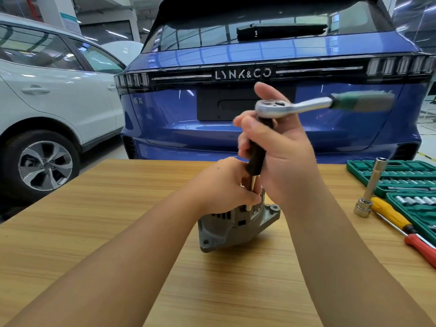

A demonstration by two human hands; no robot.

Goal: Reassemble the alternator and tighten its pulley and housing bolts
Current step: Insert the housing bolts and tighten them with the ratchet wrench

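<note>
Right hand [278, 156] grips ratchet [295, 106] extension; left hand [221, 185] steadies shaft above alternator [236, 227].

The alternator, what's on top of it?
The left hand rests on the alternator, pinching the extension bar that the right hand grips. The bolt underneath is hidden.

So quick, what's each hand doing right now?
Left hand: pinching the extension bar's thin metal shaft just above the alternator.
Right hand: gripping the black extension handle under the ratchet.
</note>
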